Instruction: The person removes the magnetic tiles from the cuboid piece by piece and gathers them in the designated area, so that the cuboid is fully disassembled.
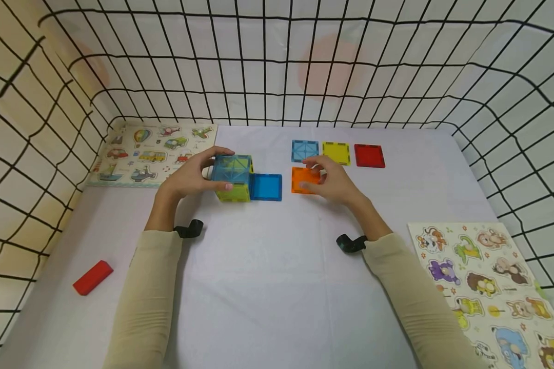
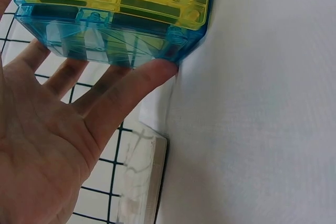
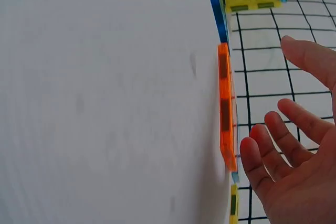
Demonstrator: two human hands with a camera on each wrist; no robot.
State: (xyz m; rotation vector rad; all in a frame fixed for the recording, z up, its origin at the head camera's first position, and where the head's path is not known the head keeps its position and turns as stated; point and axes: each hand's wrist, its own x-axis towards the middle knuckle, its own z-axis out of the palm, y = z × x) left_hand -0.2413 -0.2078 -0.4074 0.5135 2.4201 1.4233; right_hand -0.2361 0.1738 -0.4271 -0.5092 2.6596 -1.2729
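My left hand (image 1: 190, 175) grips a small cube of clear magnetic tiles (image 1: 234, 171), with the thumb along its near side and the fingers at its far side. The cube has a blue top and a yellow near wall; the left wrist view shows its yellow and blue frames (image 2: 110, 9) close up. Against the cube's right side lies a flat blue magnetic tile (image 1: 266, 187). My right hand (image 1: 334, 180) hovers over an orange magnetic tile (image 1: 299, 182), fingers loosely bent and spread. In the right wrist view the fingertips stand apart from the orange tile (image 3: 226, 108), which lies flat.
Behind the orange tile lie a light blue tile (image 1: 304, 150), a yellow tile (image 1: 336, 152) and a red tile (image 1: 370, 156) in a row. A red block (image 1: 93, 278) is at left. Picture boards lie back left (image 1: 150, 156) and right (image 1: 480, 266). Black wire mesh (image 1: 277, 64) encloses the table.
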